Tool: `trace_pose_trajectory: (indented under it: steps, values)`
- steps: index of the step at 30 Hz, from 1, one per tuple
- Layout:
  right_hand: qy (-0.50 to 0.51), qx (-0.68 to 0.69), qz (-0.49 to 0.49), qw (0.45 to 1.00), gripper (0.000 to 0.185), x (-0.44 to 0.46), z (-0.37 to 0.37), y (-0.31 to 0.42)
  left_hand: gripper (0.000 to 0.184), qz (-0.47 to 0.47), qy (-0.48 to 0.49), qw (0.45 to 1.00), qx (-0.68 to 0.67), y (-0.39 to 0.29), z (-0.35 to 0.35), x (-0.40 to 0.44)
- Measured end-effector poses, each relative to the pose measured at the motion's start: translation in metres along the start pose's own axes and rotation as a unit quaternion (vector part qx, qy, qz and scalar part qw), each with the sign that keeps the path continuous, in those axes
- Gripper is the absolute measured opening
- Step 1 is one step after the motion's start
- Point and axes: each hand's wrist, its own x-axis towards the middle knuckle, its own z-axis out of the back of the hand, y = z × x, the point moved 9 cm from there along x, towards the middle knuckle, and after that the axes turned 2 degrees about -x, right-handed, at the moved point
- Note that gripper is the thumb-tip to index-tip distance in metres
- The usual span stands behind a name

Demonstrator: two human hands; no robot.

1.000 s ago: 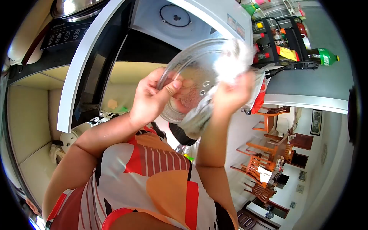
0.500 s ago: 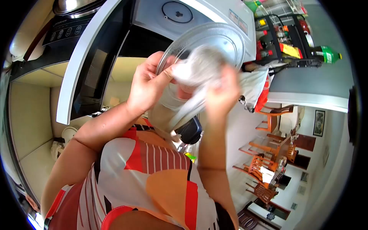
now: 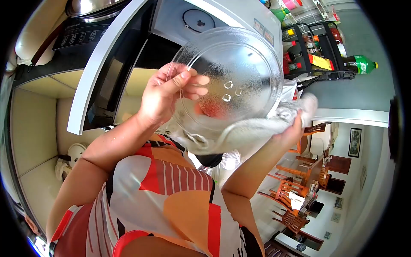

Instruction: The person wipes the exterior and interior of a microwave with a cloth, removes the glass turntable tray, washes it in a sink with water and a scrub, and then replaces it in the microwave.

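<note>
A round clear glass turntable plate (image 3: 252, 60) is tilted up in front of me. My left hand (image 3: 165, 92) pinches its left rim, thumb on the near face and fingers seen through the glass. Bunched in my right hand (image 3: 293, 130) is a whitish cloth (image 3: 248, 130), at the plate's lower right. The cloth's long end trails left below the plate's lower edge; whether it touches the glass there I cannot tell. Behind the plate stands the microwave (image 3: 227, 10), door (image 3: 107, 64) swung open, with the roller ring (image 3: 199, 20) inside.
A black rack (image 3: 310, 47) with bottles and packets stands right of the microwave, a green bottle (image 3: 364, 64) at its end. An induction cooker (image 3: 79, 36) with a metal pot (image 3: 92, 6) sits at upper left. Wooden chairs (image 3: 291, 195) are farther off at right.
My right hand has moved right and down with the cloth, off the plate's face. The plate has turned to face me more fully, so its whole disc shows.
</note>
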Motion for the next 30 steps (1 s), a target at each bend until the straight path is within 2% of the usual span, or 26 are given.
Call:
trace_pose_trajectory:
  steps: [2,4,6,7,10,11,14,15,16,18,19,22,23,25,30]
  values:
    - [0.035,0.143,-0.126,0.981,0.053,-0.008,-0.012,-0.007,0.018,0.021,0.000,0.999,-0.033,0.002,-0.002,0.002]
    - [0.214,0.165,-0.064,0.961,0.070,-0.025,-0.028,-0.012,0.018,0.036,0.006,0.998,-0.049,0.006,-0.006,0.001]
    - [0.371,0.304,-0.126,0.868,0.077,-0.079,-0.070,0.005,0.019,0.051,0.012,0.997,-0.057,0.010,-0.007,0.000]
    - [0.182,0.197,-0.145,0.952,0.074,-0.080,-0.055,0.000,0.019,0.057,0.015,0.996,-0.060,0.011,-0.008,0.000]
    - [0.212,0.102,-0.105,0.966,0.070,-0.079,-0.052,0.013,0.019,0.009,0.052,0.998,-0.028,0.002,-0.010,0.002]
    - [0.179,0.087,-0.105,0.974,0.070,-0.077,-0.049,0.016,0.018,0.016,0.059,0.998,-0.025,-0.001,-0.014,0.001]
    - [0.157,0.052,-0.097,0.981,0.069,-0.082,-0.052,0.029,0.027,-0.083,-0.036,0.988,0.127,-0.015,-0.007,0.006]
    - [0.165,0.059,-0.054,0.983,0.071,-0.088,-0.061,0.040,0.044,-0.189,-0.026,0.967,0.167,-0.022,-0.011,0.010]
    - [0.162,0.062,-0.049,0.984,0.072,-0.094,-0.066,0.041,0.068,-0.175,-0.044,0.931,0.316,-0.028,-0.014,0.007]
    - [0.153,0.064,-0.045,0.985,0.074,-0.104,-0.071,0.044,0.089,-0.281,-0.069,0.822,0.490,-0.040,-0.031,0.000]
    - [0.147,0.046,-0.037,0.987,0.077,-0.108,-0.073,0.049,0.103,-0.238,-0.083,0.839,0.483,-0.038,-0.029,0.004]
    - [0.176,0.017,0.019,0.984,0.079,-0.119,-0.085,0.065,0.104,-0.259,-0.091,0.815,0.511,-0.040,-0.036,0.006]
    - [0.193,0.015,0.036,0.980,0.079,-0.120,-0.087,0.066,0.105,-0.208,-0.103,0.842,0.487,-0.034,-0.031,0.011]
    - [0.225,0.012,0.072,0.972,0.079,-0.121,-0.087,0.068,0.103,-0.188,-0.109,0.867,0.448,-0.026,-0.024,0.014]
    - [0.186,0.100,0.034,0.977,0.079,-0.120,-0.085,0.063,0.096,-0.160,-0.093,0.895,0.405,-0.018,-0.014,0.018]
